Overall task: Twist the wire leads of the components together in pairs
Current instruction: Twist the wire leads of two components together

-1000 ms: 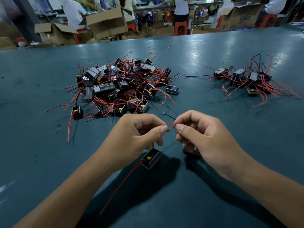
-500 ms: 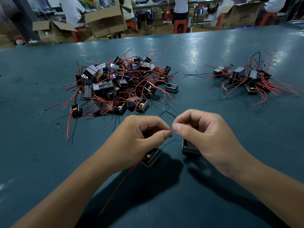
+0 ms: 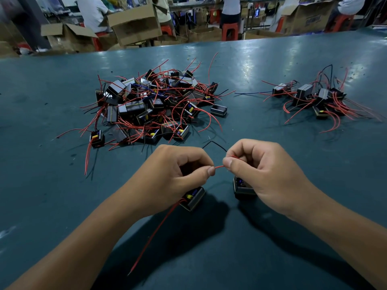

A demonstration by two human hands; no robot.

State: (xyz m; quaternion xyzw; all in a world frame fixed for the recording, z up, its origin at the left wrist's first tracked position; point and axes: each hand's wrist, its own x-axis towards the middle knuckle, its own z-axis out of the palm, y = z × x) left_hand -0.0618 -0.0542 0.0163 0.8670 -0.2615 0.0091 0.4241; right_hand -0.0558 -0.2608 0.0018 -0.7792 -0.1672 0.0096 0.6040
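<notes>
While both hands hover near the table's [image 3: 62, 206] front edge, the left hand [image 3: 176, 174] and right hand [image 3: 261, 170] each pinch the red lead [image 3: 218, 166], which runs straight across between their thumbs, both components hanging just beneath

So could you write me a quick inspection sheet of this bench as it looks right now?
Surface: dark teal table, scuffed.
Job's things: two components, one below the left hand, one under the right; red lead between the thumbs.
Clutter: big pile ahead, smaller pile far right.
Hands: left hand and right hand pinch the lead.
Cables: loose red wire trails toward the camera.
Surroundings: cardboard boxes, red stools, seated people.
</notes>
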